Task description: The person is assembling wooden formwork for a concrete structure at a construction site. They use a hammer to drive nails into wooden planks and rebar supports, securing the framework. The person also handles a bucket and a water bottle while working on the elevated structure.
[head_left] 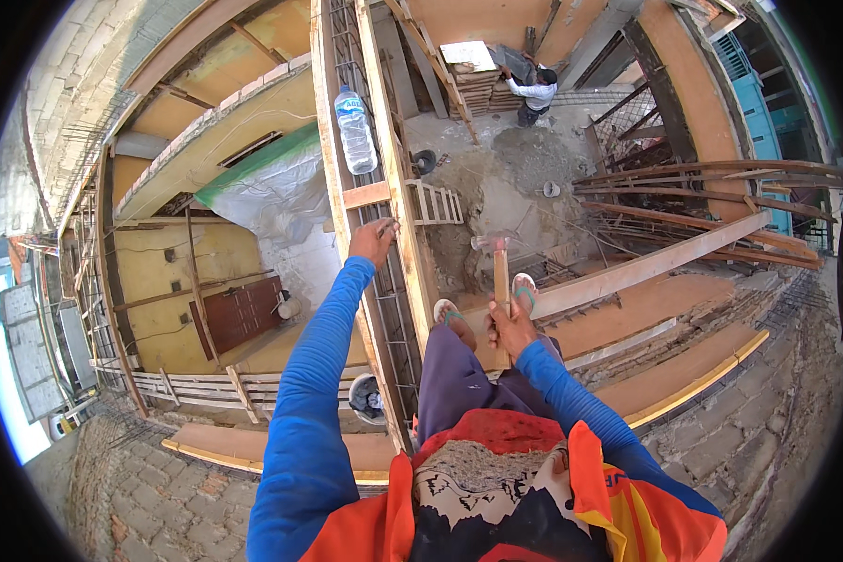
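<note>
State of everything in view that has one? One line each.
Left hand: fingers bent at the boards; anything small held, unclear.
Right hand: closed around the hammer handle.
Hammer: held, head pointing away from the wearer.
Bottle: blue cap on; fill level unclear.
Rebar cage: exposed between boards.
Plastic sheet: spread, wrinkled.

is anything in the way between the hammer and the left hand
Only a long wooden board shows between the left hand, resting at its edge, and the hammer gripped in the right hand; nothing else visibly stands there.
</note>
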{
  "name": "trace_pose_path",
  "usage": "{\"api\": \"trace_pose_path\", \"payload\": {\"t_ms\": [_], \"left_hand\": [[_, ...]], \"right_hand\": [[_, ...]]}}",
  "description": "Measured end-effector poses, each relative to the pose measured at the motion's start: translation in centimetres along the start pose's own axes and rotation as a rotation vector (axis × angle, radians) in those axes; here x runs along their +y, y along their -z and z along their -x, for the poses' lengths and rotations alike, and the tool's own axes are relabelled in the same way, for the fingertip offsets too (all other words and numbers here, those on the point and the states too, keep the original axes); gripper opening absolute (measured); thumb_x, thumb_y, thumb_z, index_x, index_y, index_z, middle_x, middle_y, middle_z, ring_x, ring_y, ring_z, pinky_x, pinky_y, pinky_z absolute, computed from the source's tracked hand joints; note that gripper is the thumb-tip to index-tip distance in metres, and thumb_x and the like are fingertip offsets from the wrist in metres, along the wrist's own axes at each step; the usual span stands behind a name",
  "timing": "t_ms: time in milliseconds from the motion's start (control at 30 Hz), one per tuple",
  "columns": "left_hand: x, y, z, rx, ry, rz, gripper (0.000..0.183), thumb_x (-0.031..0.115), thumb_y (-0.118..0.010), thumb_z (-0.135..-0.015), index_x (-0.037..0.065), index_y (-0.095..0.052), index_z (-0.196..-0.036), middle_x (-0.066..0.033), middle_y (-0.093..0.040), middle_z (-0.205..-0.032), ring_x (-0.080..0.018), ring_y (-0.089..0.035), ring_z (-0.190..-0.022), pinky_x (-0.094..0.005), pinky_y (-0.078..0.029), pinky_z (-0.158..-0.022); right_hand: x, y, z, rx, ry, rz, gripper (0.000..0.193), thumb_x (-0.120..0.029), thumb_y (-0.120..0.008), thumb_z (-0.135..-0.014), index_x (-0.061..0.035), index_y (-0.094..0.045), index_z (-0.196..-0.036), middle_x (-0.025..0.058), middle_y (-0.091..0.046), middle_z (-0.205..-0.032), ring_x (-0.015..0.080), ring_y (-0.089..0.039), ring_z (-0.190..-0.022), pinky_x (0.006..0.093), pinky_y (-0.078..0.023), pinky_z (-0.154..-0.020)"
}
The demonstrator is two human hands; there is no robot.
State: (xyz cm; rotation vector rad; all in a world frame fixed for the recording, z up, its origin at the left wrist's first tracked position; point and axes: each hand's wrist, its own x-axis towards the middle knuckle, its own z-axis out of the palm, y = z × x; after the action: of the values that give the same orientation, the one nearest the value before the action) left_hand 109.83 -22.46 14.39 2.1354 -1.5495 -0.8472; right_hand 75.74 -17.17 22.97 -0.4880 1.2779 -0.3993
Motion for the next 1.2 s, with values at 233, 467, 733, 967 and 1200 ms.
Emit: {"api": "trace_pose_path", "payload": {"t_ms": [233,467,733,967,1200], "left_hand": [[-6.4,-3.6,-11.4,0.223,0.265,-0.020,0.040,0.039,-0.055,-0.098,0.007,-0.066,-0.119,-0.0230,-0.070,-0.105,-0.0393,-0.067,-0.101,-0.0436,-0.051,-0.087],[-11.3,-10.1,-18.8,0.369,-0.077,-0.203,0.036,0.033,-0.053,-0.100,0.001,-0.065,-0.112,-0.0250,-0.068,-0.107,-0.0426,-0.065,-0.100,-0.0475,-0.049,-0.089],[-13.2,-11.9,-19.4,0.528,-0.050,-0.020,0.033,0.032,-0.059,-0.099,0.001,-0.067,-0.107,-0.0188,-0.071,-0.093,-0.0298,-0.070,-0.089,-0.0399,-0.052,-0.082],[-10.0,-7.8,-19.5,0.003,-0.192,-0.119,0.030,0.031,-0.066,-0.094,0.003,-0.072,-0.105,-0.0178,-0.073,-0.096,-0.0290,-0.071,-0.088,-0.0377,-0.054,-0.081],[-10.4,-5.6,-20.1,-0.205,-0.218,-0.336,0.031,0.033,-0.065,-0.094,0.006,-0.073,-0.106,-0.0176,-0.073,-0.099,-0.0343,-0.070,-0.093,-0.0391,-0.054,-0.084]], "right_hand": [[3.9,4.0,-7.2,0.047,0.147,0.367,0.026,-0.026,-0.051,-0.102,-0.0033,-0.051,-0.115,0.0043,-0.057,-0.072,0.0119,-0.054,-0.055,0.0297,-0.043,-0.048],[5.3,3.6,-15.2,0.003,0.150,0.301,0.035,-0.029,-0.049,-0.103,0.0030,-0.050,-0.116,0.0064,-0.058,-0.071,0.0126,-0.056,-0.054,0.0303,-0.044,-0.047],[4.3,0.6,-22.3,-0.064,0.081,0.054,0.035,-0.030,-0.049,-0.103,-0.0005,-0.047,-0.122,0.0012,-0.049,-0.063,0.0099,-0.046,-0.042,0.0285,-0.039,-0.038],[4.4,0.0,-23.6,-0.054,0.102,0.096,0.044,-0.031,-0.051,-0.102,0.0046,-0.045,-0.129,0.0033,-0.055,-0.064,0.0110,-0.051,-0.050,0.0303,-0.044,-0.047],[4.2,-1.3,-25.0,-0.042,0.319,0.360,0.054,-0.033,-0.053,-0.101,0.0082,-0.040,-0.134,0.0063,-0.057,-0.068,0.0148,-0.057,-0.057,0.0332,-0.046,-0.053]]}}
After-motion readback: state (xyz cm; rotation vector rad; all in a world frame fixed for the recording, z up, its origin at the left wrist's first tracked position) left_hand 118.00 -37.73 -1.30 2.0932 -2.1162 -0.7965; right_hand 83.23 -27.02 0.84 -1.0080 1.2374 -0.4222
